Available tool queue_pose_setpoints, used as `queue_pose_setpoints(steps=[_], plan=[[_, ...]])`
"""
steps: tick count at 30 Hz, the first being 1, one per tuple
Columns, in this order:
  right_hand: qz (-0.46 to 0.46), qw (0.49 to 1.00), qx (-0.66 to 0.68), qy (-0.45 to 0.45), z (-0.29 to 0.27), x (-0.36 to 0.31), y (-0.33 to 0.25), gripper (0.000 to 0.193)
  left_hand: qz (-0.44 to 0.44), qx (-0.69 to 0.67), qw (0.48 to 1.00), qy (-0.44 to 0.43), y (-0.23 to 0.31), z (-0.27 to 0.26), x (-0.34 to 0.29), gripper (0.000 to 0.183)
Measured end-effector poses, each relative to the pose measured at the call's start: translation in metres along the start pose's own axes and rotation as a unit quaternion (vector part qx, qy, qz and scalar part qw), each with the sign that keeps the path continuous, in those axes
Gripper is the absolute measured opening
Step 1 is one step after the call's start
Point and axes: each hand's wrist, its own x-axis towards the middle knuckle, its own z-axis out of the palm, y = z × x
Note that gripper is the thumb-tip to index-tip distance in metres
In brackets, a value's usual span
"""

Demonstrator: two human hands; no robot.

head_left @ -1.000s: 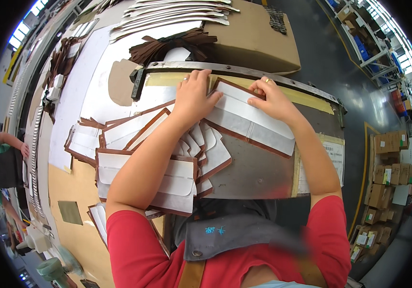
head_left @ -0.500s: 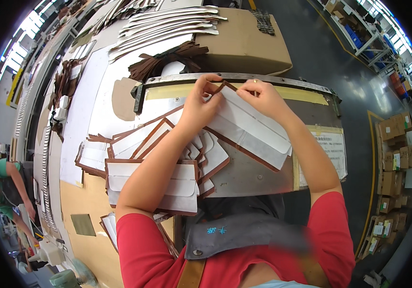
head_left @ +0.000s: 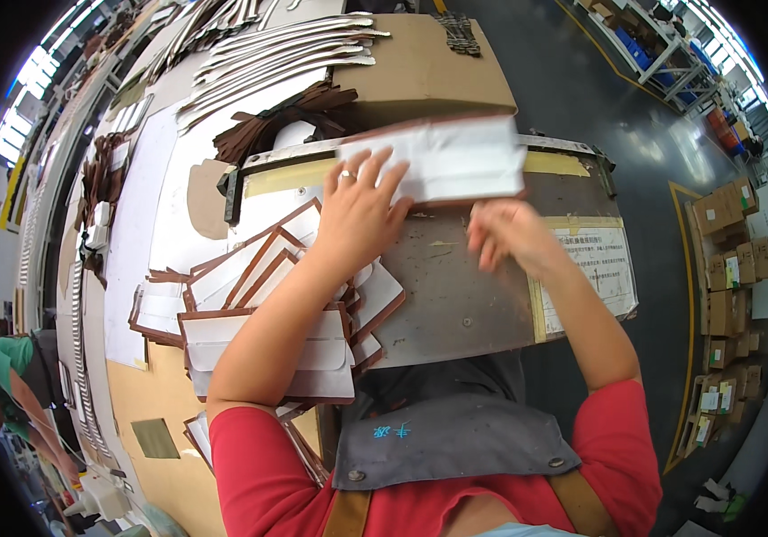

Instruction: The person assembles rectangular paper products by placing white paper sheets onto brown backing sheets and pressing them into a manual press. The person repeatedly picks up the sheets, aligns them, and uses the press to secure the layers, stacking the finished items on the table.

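A flat white panel [head_left: 455,161] with brown edging, blurred by motion, is tilted over the far edge of the metal work plate [head_left: 437,313]. My left hand [head_left: 361,201] is at the panel's left end, fingers spread across its white face and thumb by the lower edge; it appears to hold the panel. Just below the panel's lower right corner is my right hand [head_left: 513,237], smeared by motion. Its fingers are loosely bent and a little apart, with nothing visible in them. More brown-edged white panels [head_left: 263,345] lie in an overlapping pile under and beside my left forearm.
A cardboard box [head_left: 437,67] stands beyond the plate, near a bundle of brown strips [head_left: 285,116] and stacked long white pieces [head_left: 276,58]. A printed sheet [head_left: 585,268] is taped at the plate's right. Another person [head_left: 21,385] bends at far left. Boxes [head_left: 733,295] are stacked at right.
The panel has swung up and away, from slanting across the plate to lying roughly crosswise. My left hand has spread over its left end; my right hand has come off it and moved nearer me.
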Motion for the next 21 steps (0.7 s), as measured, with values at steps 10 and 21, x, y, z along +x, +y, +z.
queue_pose_setpoints(steps=[10,21], plan=[[-0.328,0.838,-0.422,0.114,-0.01,0.045,-0.011,0.027,-0.084,-0.041,0.973,-0.213,-0.013,-0.002,0.002,0.043],[-0.294,0.743,-0.593,0.1,-0.03,0.051,0.006,0.034,-0.075,0.011,0.98,-0.184,-0.015,0.011,-0.009,0.05]])
